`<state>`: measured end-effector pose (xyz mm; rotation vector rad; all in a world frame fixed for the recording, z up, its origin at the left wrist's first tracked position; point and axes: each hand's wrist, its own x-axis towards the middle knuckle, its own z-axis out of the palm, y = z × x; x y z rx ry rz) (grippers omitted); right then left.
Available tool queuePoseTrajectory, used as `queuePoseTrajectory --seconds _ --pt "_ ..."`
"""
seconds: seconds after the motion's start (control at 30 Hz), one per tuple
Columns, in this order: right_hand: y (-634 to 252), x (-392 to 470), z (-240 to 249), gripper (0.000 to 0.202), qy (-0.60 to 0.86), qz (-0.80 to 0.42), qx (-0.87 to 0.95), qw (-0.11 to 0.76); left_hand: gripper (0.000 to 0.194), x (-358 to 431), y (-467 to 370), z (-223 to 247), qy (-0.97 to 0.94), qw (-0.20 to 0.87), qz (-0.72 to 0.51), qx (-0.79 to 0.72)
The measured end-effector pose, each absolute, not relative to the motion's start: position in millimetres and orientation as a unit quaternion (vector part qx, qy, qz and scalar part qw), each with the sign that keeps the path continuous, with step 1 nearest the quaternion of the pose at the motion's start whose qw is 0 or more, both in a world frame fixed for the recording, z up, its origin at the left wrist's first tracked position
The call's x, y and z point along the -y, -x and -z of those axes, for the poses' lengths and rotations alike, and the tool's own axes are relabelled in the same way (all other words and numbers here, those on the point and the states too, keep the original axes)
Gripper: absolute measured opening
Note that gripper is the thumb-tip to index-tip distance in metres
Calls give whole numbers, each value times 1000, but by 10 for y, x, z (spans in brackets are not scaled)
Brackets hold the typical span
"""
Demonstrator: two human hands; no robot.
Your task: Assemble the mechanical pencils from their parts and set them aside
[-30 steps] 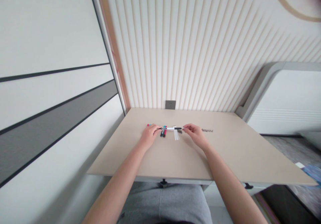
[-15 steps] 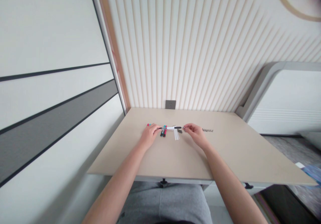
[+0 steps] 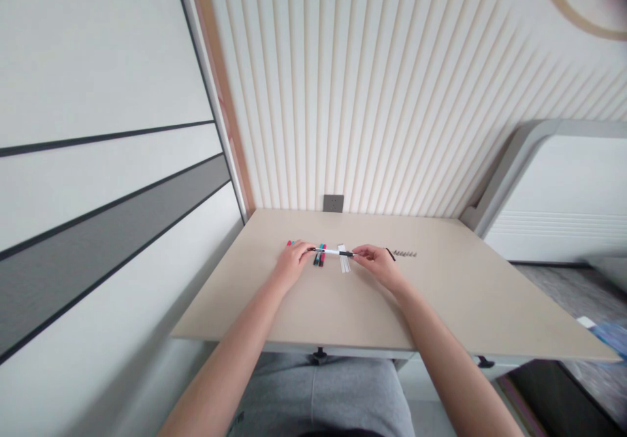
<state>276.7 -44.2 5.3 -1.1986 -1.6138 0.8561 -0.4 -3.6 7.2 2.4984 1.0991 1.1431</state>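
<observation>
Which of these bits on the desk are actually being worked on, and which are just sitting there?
In hand:
- pen, held at its ends by the left hand and right hand

Lying about:
- coloured pens beneath it
- white strips
- row of small dark parts
- wall socket

The right hand (image 3: 376,264) has slid a little leftward along the white pen (image 3: 333,251), its fingertips now closing over the pen's black end at frame centre. A thin dark piece (image 3: 390,254), unseen earlier, now juts out behind that hand.
</observation>
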Motion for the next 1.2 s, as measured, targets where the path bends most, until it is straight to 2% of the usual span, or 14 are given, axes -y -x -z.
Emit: queuePoseTrajectory --seconds 0.27,0.5,0.7,0.83,1.07,1.2 --pt "-2742 426 -51 32 500 -363 626 475 14 33 2 -61 -840 82 -394 -363" --pt "-2753 437 -43 42 543 -314 647 433 15 49 -3 -71 -840 79 -388 -370" --pt "-2733 453 -73 45 516 -305 654 461 14 59 -19 -69 -840 89 -395 -361" --pt "-2706 477 -75 56 534 -315 648 443 13 62 -28 -66 -843 87 -392 -359" --pt "-2700 525 -141 54 492 -307 689 434 15 66 -13 -95 -840 84 -398 -360" --pt "-2705 502 -94 62 507 -329 678 418 15 74 -18 -97 -838 94 -396 -363"
